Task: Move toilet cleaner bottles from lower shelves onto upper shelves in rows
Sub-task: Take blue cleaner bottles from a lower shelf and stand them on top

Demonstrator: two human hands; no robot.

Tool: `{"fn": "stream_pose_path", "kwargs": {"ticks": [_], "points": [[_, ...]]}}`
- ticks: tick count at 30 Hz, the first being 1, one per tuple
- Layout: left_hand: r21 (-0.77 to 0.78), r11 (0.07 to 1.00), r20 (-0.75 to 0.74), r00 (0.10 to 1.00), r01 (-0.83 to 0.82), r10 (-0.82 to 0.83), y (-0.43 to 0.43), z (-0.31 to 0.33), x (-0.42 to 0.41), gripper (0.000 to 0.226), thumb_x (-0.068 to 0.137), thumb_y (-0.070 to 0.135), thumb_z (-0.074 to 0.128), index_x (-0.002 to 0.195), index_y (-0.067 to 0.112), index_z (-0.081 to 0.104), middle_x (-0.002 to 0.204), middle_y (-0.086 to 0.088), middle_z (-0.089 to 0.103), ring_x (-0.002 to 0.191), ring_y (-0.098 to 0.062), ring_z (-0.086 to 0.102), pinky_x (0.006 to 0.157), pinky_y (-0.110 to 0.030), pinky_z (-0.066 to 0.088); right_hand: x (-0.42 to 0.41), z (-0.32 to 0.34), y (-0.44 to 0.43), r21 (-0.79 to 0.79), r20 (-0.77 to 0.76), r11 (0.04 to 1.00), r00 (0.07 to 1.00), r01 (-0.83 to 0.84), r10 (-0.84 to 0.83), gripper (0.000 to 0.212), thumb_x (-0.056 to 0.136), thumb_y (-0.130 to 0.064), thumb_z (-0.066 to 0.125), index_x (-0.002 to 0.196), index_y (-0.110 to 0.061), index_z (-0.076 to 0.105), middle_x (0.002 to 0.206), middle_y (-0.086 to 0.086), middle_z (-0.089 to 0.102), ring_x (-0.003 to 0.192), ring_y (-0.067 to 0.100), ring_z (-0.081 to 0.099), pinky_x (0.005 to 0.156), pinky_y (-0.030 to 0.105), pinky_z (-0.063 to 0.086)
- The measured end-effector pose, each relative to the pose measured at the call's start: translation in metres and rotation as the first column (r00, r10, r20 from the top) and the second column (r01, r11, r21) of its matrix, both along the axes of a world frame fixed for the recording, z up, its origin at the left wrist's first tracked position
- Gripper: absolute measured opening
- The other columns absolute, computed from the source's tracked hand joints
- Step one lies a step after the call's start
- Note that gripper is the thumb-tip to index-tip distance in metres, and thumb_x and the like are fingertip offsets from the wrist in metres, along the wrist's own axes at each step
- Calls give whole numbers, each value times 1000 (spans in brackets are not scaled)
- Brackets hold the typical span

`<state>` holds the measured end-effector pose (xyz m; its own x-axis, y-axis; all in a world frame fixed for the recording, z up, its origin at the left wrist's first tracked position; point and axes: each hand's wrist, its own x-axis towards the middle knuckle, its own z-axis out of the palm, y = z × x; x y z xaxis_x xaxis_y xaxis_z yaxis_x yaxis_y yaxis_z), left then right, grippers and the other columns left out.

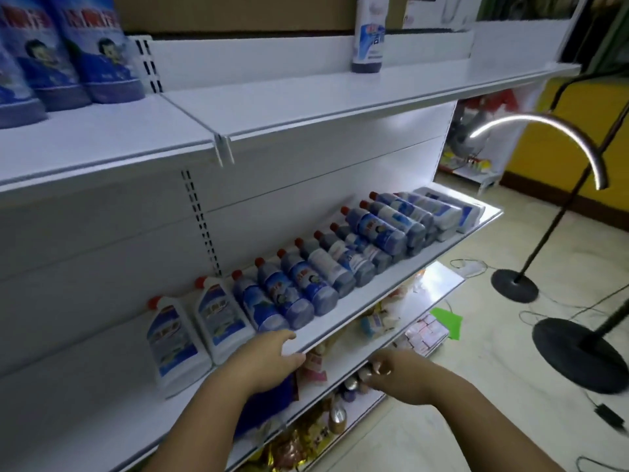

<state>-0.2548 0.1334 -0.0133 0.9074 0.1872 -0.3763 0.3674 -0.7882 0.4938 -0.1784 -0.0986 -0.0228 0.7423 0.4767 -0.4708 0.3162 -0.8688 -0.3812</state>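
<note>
We find the toilet cleaner bottles (pixel 326 264) on the lower shelf (pixel 425 267), lying on their sides in one long rank that runs from the middle of the shelf to its far right end, where some are stacked on others. Each lies with its long axis across the shelf, red cap towards the back panel and base towards the front lip. Two broader white bottles (pixel 197 328) lie the same way at the left end of the rank. The nearest bottle (pixel 269 308) has its base just beyond the left hand (pixel 269 356), ahead of it and a little up the shelf. We cannot tell whether the fingertips touch it. That hand lies at the front lip with fingers extended and nothing gripped. The right hand (pixel 394 373) is lower and further right, in front of the shelf below (pixel 439 294), apart from the rank. Its fingers are curled, and we cannot tell whether they hold anything. The left hand is plainly the nearer. In our judgement the coming pick is a reach forward over the base, with the grip taken across the body of the bottle, which must then be turned upright. The upper shelf (pixel 340 97) carries one standing bottle (pixel 369 35) on the right bay and three bottles (pixel 68 52) on the left bay, so most of the transfer remains. A floor lamp (pixel 544 131) stands to the right
</note>
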Motion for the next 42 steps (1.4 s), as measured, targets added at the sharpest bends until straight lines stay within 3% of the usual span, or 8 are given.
{"fn": "stream_pose_path", "kwargs": {"ticks": [5, 10, 19, 25, 29, 32, 38, 42], "points": [[-73, 990, 112, 985, -121, 129, 12, -6, 64, 45, 89, 43, 51, 130, 25, 47, 128, 2, 55, 109, -16, 53, 93, -32, 45, 73, 18, -11, 33, 171, 990, 975, 138, -142, 45, 91, -43, 50, 131, -23, 47, 124, 2, 60, 109, 19, 57, 90, 28, 46], [-44, 964, 68, 962, -261, 264, 22, -9, 81, 40, 91, 39, 52, 129, 25, 48, 128, 2, 55, 106, -15, 53, 90, -28, 45, 118, 7, 0, 6, 44, 999, 998, 43, -43, 46, 89, -43, 53, 131, -23, 48, 125, 3, 60, 107, 17, 58, 91, 27, 46], [37, 864, 55, 864, -503, 501, -3, 4, 115, 44, 93, 42, 48, 133, 22, 45, 127, 0, 56, 94, -11, 50, 77, -24, 40, 231, 19, 34, 111, 28, 969, 976, -220, 218, 44, 87, -41, 52, 126, -21, 52, 124, 3, 58, 109, 19, 56, 95, 32, 45], [35, 773, 39, 774, -634, 632, -13, 7, 94, 31, 91, 39, 51, 118, 23, 54, 119, 3, 59, 98, -13, 55, 79, -26, 46, 223, 3, 83, 175, 68, 883, 900, -436, 431, 45, 90, -44, 47, 126, -18, 51, 117, 5, 61, 107, 24, 57, 76, 25, 39], [-95, 695, 53, 693, -713, 719, -15, -4, 82, 36, 89, 32, 58, 123, 27, 51, 113, 6, 53, 99, -10, 52, 74, -17, 44, 203, -9, 99, 221, 138, 839, 868, -497, 478, 23, 89, -36, 51, 103, -19, 54, 113, 8, 63, 97, 24, 60, 69, 26, 40], [-133, 611, 52, 610, -781, 791, -12, -19, 78, 34, 85, 28, 61, 118, 20, 55, 116, -1, 62, 98, -15, 58, 85, -28, 50, 185, -19, 105, 222, 168, 823, 852, -523, 497, 37, 86, -36, 51, 117, -15, 53, 118, 8, 58, 100, 25, 58, 76, 30, 47], [-22, 493, -14, 493, -870, 870, -7, -46, 93, 51, 80, 45, 65, 116, 9, 59, 114, -9, 65, 98, -20, 62, 79, -26, 51, 159, -26, 125, 162, 335, 774, 772, -612, 540, 49, 87, -44, 51, 129, -18, 47, 130, 8, 50, 115, 26, 49, 92, 32, 42], [264, 577, -81, 578, -773, 812, 3, -49, 109, 56, 83, 54, 57, 115, 8, 59, 113, -9, 63, 99, -21, 62, 76, -27, 50, 153, -30, 128, 164, 348, 798, 791, -580, 503, 47, 87, -43, 52, 127, -19, 48, 129, 7, 49, 116, 26, 48, 92, 33, 41]]}}
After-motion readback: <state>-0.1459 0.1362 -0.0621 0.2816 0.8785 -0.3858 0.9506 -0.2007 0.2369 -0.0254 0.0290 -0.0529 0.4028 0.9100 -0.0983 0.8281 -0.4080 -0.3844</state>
